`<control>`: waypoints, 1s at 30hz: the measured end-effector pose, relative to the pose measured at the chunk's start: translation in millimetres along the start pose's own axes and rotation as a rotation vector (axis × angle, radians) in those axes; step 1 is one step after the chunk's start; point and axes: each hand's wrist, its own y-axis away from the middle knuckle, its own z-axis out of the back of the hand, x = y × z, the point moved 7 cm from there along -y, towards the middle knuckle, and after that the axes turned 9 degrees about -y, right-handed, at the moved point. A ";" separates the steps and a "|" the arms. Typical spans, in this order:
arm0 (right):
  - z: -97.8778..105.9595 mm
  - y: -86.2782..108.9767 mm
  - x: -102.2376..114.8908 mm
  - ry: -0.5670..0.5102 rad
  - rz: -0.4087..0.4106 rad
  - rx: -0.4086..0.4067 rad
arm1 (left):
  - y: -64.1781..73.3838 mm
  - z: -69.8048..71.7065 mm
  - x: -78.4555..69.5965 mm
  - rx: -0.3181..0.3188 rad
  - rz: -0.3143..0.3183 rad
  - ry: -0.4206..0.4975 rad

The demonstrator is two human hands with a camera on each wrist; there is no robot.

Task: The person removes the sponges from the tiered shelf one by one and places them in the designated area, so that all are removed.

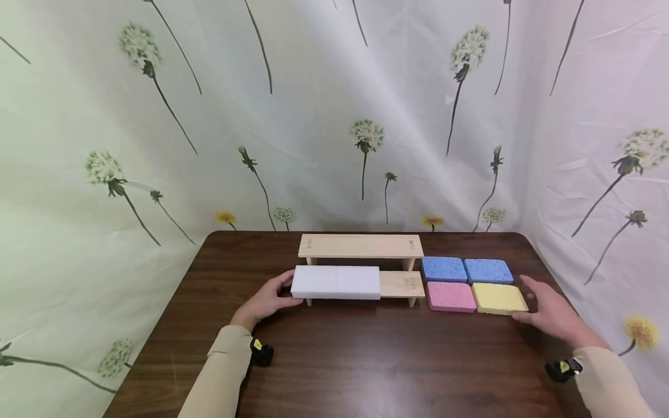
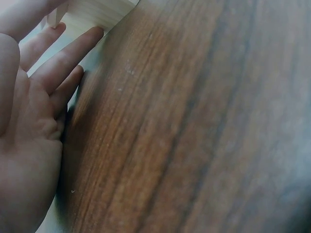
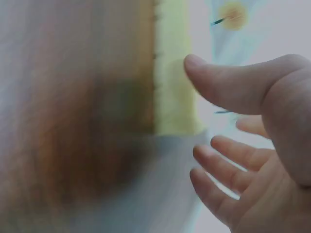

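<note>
Two white rectangular blocks [image 1: 334, 283], which look like melamine sponges, lie end to end on the left part of the front wooden stand [image 1: 399, 284]. At their left end is my left hand [image 1: 266, 299], thumb in front and fingers behind; its fingers look nearly straight in the left wrist view. A yellow sponge [image 1: 499, 298] lies on the table to the right, beside a pink sponge [image 1: 451, 296]. My right hand [image 1: 549, 307] is spread at the yellow sponge's right end, thumb near its front corner. Contact there is unclear.
Behind the pink and yellow sponges lie two blue sponges [image 1: 443, 269]. A second, taller wooden stand [image 1: 360, 246] stands at the back. Everything rests on a dark wooden table [image 1: 366, 360], with a dandelion-print cloth [image 1: 324, 116] hanging behind and at the sides.
</note>
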 end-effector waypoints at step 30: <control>-64.7 -40.9 186.6 -0.161 0.376 -0.009 | -0.2 -1.7 1.8 -0.009 0.004 0.005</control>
